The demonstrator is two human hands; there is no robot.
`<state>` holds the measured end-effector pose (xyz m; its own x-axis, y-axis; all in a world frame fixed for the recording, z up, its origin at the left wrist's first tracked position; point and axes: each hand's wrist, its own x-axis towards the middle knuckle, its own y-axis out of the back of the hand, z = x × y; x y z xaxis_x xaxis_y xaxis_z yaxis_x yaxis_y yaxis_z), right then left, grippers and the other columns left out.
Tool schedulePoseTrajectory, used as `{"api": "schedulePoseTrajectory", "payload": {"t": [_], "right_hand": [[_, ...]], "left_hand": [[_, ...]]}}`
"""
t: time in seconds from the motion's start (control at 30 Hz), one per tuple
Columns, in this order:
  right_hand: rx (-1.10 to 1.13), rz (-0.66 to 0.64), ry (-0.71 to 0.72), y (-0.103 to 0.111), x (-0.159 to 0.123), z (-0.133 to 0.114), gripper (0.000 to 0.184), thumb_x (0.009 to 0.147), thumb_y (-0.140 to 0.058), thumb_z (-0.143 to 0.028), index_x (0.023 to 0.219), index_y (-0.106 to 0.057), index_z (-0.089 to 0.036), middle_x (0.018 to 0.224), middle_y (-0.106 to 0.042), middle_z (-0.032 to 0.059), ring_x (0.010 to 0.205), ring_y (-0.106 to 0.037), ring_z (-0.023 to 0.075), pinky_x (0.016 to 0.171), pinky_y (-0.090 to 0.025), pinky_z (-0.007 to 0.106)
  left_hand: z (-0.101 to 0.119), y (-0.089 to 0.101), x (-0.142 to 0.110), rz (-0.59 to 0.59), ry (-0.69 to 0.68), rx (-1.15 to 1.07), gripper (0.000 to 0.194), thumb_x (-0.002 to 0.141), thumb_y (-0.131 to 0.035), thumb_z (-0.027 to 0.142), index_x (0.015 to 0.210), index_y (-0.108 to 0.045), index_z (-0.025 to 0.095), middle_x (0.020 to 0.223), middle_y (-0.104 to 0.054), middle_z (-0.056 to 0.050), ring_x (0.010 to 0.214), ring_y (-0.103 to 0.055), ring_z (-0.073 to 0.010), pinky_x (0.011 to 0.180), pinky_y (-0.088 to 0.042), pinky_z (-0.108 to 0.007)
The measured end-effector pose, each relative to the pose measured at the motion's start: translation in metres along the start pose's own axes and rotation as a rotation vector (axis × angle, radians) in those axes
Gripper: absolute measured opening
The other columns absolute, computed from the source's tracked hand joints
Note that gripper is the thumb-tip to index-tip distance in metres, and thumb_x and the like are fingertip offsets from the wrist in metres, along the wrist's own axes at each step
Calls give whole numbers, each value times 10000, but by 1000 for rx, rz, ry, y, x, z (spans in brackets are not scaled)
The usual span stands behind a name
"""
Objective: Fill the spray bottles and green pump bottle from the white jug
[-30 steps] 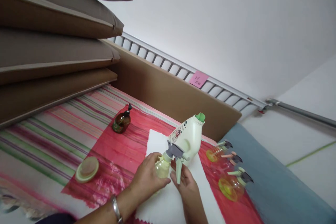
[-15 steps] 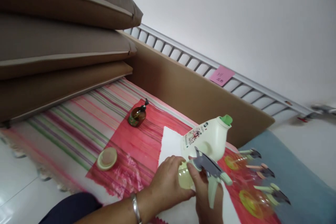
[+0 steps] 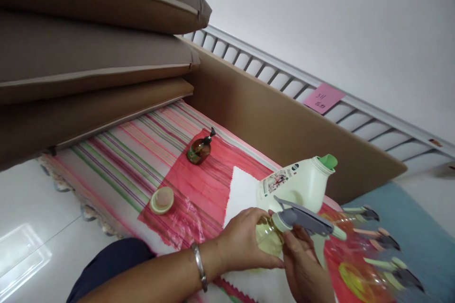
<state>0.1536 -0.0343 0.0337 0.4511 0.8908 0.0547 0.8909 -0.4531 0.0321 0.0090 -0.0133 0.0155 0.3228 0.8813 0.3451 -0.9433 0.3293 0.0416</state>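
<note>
A clear spray bottle with yellowish liquid is tilted, its grey and pale-green spray head pointing right. My left hand, a silver bangle on its wrist, is wrapped round the body. At the neck, just below the spray head, the fingers of my right hand are closed; part of them is hidden. Right behind the hands stands a pale-green jug with a green spout and a flowered label. A white sheet lies under the jug and hands.
An amber pump bottle and a round pale cap rest on red film over a striped cloth. Several more spray bottles lie at right. Stacked cushions rise at left; a brown board borders the back.
My view has shifted, so the scene sits further right and the cushions further in. The spray head has turned in my right hand, its trigger now mostly out of sight. My left hand keeps its grip.
</note>
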Motion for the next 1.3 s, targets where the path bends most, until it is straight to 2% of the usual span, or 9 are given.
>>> {"api": "schedulePoseTrajectory", "payload": {"t": [0.2, 0.4, 0.47, 0.6, 0.67, 0.87, 1.0, 1.2, 1.3], "right_hand": [[-99, -116, 52, -18, -8, -4, 452, 662, -690, -441, 1039, -567, -225, 1103, -671, 78, 1073, -592, 281, 892, -485, 410], [-138, 73, 114, -46, -17, -12, 388, 620, -726, -463, 844, -546, -203, 759, -660, 0, 821, -633, 224, 759, -505, 341], [-184, 56, 140, -46, -17, -17, 357, 651, -712, -462, 836, -562, -196, 764, -655, 1, 816, -625, 220, 752, -496, 333], [-102, -212, 96, -34, -13, -24, 344, 757, -627, -451, 973, -610, -184, 958, -695, 47, 960, -617, 243, 844, -474, 350], [-106, -270, 96, -30, -11, -24, 364, 792, -578, -456, 1032, -616, -185, 1042, -689, 59, 1052, -587, 251, 896, -450, 355], [-322, 6, 172, -35, -11, -26, 454, 634, -719, -456, 970, -612, -170, 889, -707, 57, 849, -638, 258, 784, -487, 367], [-191, -187, 106, -35, -8, -32, 406, 665, -683, -456, 950, -635, -171, 972, -706, 81, 944, -629, 269, 846, -476, 376], [-272, -51, 122, -35, -6, -26, 441, 557, -749, -439, 881, -634, -163, 887, -710, 85, 898, -633, 290, 840, -473, 416], [-174, -192, 68, -35, -7, -26, 406, 665, -682, -453, 953, -628, -173, 942, -708, 75, 921, -632, 266, 824, -489, 384]], "left_hand": [[-3, 2, 8, 170, 93, 133, 530, 585, -747, 289, 1058, -532, 189, 1019, -616, -63, 953, -577, -240, 850, -479, -371], [-2, -1, 0, 171, -8, 366, 473, 692, -605, 191, 1145, -469, 174, 1089, -598, -102, 1039, -541, -267, 916, -443, -447], [-1, -1, -3, 170, -28, 393, 476, 697, -599, 181, 1152, -460, 173, 1103, -592, -109, 1055, -535, -272, 927, -436, -455], [2, 5, -1, 138, -31, 300, 535, 641, -691, 215, 1129, -474, 192, 1107, -593, -93, 1051, -544, -262, 929, -444, -425], [3, 8, 1, 138, 11, 241, 574, 601, -728, 223, 1118, -480, 195, 1099, -596, -87, 1032, -554, -259, 915, -455, -413], [1, 5, 0, 120, -58, 293, 489, 662, -661, 204, 1118, -484, 193, 1077, -598, -87, 1016, -550, -263, 901, -451, -437], [-3, 4, -1, 115, -18, 268, 585, 589, -727, 209, 1120, -482, 196, 1089, -592, -85, 1015, -547, -272, 896, -453, -439], [-6, 6, 0, 128, -48, 259, 543, 620, -697, 221, 1128, -505, 191, 1102, -598, -94, 1022, -549, -277, 907, -443, -437], [-6, 8, 1, 108, -42, 204, 600, 567, -729, 206, 1132, -527, 223, 1111, -605, -75, 1035, -551, -282, 915, -440, -419]]}}
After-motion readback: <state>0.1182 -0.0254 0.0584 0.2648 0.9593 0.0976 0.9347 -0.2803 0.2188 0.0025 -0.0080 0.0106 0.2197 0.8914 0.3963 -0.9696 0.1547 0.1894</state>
